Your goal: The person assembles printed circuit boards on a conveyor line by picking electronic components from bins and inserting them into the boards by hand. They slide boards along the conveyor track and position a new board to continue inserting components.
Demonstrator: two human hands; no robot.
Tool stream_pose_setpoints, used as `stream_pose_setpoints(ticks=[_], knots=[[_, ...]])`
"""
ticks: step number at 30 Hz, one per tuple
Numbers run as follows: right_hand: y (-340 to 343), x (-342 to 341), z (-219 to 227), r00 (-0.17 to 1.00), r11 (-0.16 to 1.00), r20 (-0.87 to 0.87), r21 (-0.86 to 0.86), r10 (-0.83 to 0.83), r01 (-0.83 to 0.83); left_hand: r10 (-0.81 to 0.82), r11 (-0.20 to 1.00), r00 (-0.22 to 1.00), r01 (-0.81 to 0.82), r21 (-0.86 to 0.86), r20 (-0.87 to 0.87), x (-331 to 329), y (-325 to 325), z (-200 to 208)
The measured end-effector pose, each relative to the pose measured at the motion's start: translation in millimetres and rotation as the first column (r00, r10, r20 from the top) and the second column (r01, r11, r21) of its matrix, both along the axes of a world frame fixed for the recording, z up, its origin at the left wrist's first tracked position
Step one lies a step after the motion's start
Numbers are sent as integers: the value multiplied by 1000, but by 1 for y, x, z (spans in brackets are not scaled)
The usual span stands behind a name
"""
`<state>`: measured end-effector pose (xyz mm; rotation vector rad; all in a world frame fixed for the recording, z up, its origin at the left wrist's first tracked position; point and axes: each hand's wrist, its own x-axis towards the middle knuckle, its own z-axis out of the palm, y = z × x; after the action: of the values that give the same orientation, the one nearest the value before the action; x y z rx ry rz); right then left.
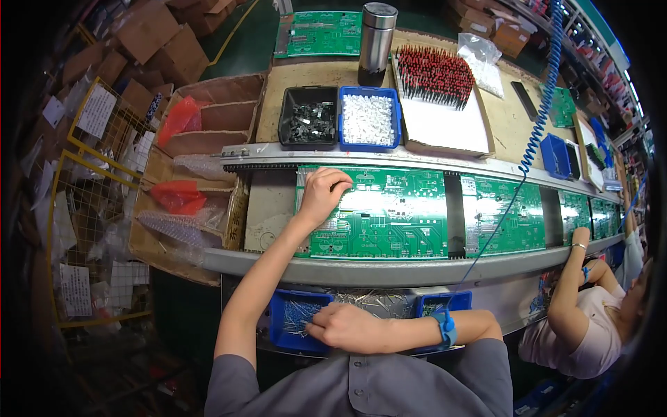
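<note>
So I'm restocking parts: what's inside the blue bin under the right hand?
The blue bin holds thin metal wire-leaded parts, loose and heaped. The right hand rests on its right side, so whatever lies beneath it, and any part pinched in the fingers, is hidden.

A grey conveyor rail [389,272] carries a row of green circuit boards [389,215] side by side. Behind it a brown table [306,76] holds a black bin of dark parts [308,115], a blue bin of white parts [369,118], a steel flask [377,42], a white tray [445,118] with red-tipped pins [434,75], another green board [321,33] and a clear bag [483,59]
</note>
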<state>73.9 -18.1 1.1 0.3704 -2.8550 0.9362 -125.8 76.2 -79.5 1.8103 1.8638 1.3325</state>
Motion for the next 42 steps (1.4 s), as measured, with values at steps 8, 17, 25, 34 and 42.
stream_pose_setpoints(ticks=[8,17,25,34,42], knots=[[48,21,-7,979,971,-25,-131,-204,199,2,1000,989,0,7,-146,2,-2,-3],[106,3,-39,748,656,117,-405,-653,636,14,999,990,-7,46,-139,5,-20,18],[117,-12,-52,762,693,34,-391,-647,606,-401,788,898,439,-432,181,12,-138,94],[115,-16,-56,744,681,53,-364,-666,635,-299,628,942,73,-775,-153,69,-234,51],[115,-15,-55,726,665,55,-359,-685,655,-176,749,921,-103,-654,-346,79,-239,32]])
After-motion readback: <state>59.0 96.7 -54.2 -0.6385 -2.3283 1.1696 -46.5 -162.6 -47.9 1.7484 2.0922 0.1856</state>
